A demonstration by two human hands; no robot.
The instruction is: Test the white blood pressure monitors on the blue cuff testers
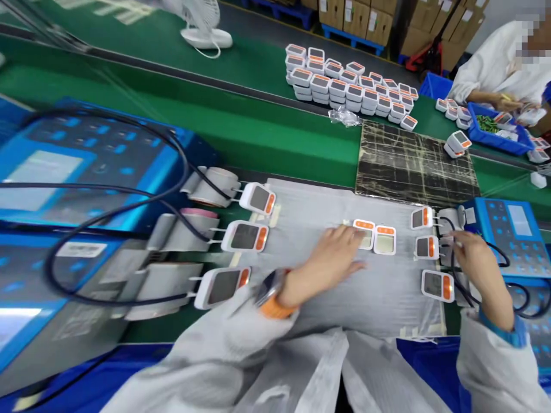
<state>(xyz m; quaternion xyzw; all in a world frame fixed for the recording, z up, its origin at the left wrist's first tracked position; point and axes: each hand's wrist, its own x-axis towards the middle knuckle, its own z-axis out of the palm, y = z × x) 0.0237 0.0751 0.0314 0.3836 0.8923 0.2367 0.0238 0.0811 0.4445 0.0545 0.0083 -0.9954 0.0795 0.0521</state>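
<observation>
White devices (384,240) – left hand (333,258) touching one, right hand (471,261) well apart.

One head-worn camera looks forward and down, close over the green-topped table (267,137), seemingly tilted, its left edge blurred.

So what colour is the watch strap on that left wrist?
Orange. The strap behind the left hand shows best in the head view.

A long green bench (241,132) crosses the room. At the back, brown cardboard boxes (357,17) stand on blue pallets (297,11). A white fan (202,28) stands at the far side.
</observation>
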